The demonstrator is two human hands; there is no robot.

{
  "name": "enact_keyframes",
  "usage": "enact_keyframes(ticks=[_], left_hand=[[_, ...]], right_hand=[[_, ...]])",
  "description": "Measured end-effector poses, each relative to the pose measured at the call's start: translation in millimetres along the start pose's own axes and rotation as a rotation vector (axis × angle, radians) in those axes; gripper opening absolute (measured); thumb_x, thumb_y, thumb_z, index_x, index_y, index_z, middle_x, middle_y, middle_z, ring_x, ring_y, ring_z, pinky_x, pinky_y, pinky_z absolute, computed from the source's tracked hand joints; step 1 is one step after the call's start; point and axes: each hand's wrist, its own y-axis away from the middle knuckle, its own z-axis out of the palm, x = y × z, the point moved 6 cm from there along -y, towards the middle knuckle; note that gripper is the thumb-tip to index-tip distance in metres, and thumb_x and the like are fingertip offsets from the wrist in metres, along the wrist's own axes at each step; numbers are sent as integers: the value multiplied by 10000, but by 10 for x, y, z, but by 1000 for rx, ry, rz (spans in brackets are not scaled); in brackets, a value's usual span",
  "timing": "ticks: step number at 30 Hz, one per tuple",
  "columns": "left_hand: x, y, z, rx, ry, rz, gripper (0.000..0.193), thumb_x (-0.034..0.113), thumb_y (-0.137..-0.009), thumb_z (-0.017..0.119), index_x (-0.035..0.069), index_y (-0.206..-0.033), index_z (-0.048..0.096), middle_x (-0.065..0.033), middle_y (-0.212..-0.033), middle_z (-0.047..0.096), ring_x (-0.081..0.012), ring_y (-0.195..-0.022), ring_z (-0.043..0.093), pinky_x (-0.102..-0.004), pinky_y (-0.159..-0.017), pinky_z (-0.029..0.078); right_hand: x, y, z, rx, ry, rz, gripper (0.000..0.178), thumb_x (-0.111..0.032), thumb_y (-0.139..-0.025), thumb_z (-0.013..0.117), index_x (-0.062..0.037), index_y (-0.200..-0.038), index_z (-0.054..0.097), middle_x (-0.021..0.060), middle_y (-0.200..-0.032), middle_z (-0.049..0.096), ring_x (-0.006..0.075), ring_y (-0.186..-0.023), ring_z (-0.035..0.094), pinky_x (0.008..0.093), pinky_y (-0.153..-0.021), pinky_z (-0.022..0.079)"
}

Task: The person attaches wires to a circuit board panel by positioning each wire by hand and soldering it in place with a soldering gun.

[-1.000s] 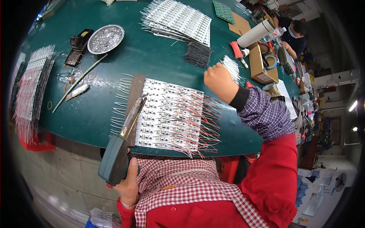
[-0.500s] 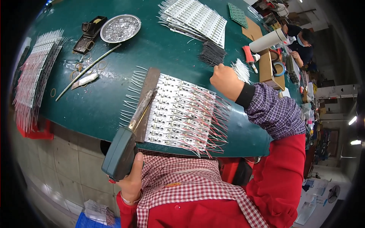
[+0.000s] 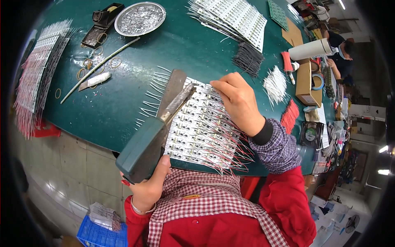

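Note:
My left hand [image 3: 150,187] is closed round the handle of a dark green soldering gun [image 3: 140,148]. The gun's metal barrel points up and right over a panel of small white circuit boards [image 3: 177,144]. A flat brown bar [image 3: 176,82] lies along the panel's left side, with white wire ends [image 3: 153,94] sticking out past it. Red and white wires [image 3: 222,154] fan out over the panel's right part. My right hand [image 3: 238,101] is pinched at the panel's far edge, near the barrel's tip; whatever its fingertips hold is too small to make out.
Black wires [image 3: 248,59], white wires [image 3: 274,84] and red wires [image 3: 290,116] lie in bundles to the right. Stacked panels [image 3: 236,18] sit at the back. A metal bowl [image 3: 123,28], a thin stick [image 3: 98,68] and wired panels [image 3: 39,78] are left. Another person [image 3: 341,53] sits far right.
My right hand has come left from beside the black wires to the panel's far edge, fingers now pinched. The soldering gun has shifted right and up over the panel. The view has shifted slightly.

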Motion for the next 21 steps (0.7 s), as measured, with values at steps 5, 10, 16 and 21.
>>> enact_keyframes(ticks=[5,10,16,21], left_hand=[[-73,-116,0,-23,-190,81,453,-25,-828,724,-72,-1252,572,-172,-1143,674,-132,-703,636,-256,-583,526],[58,-225,142,43,-168,46,229,54,-808,795,-39,-987,687,-53,-836,681,-117,-704,619,-283,-605,485],[47,-214,129,43,-309,147,247,53,-797,803,-41,-993,684,-70,-860,691,-129,-714,626,-297,-621,494],[-32,-220,77,43,-292,111,412,5,-831,738,-27,-1224,621,-109,-1107,691,-91,-711,581,-227,-593,463]], right_hand=[[57,165,135,60,-59,80,209,48,-767,682,-28,-961,685,94,-853,605,285,-778,591,386,-689,491],[55,199,117,93,-83,75,256,96,-743,667,-13,-974,672,103,-865,603,285,-791,602,374,-650,496],[81,126,83,100,-86,90,281,100,-736,653,-8,-996,661,119,-877,589,299,-810,587,381,-674,495],[135,51,227,45,-80,95,212,71,-757,662,4,-957,645,124,-869,566,304,-826,572,394,-693,486]])
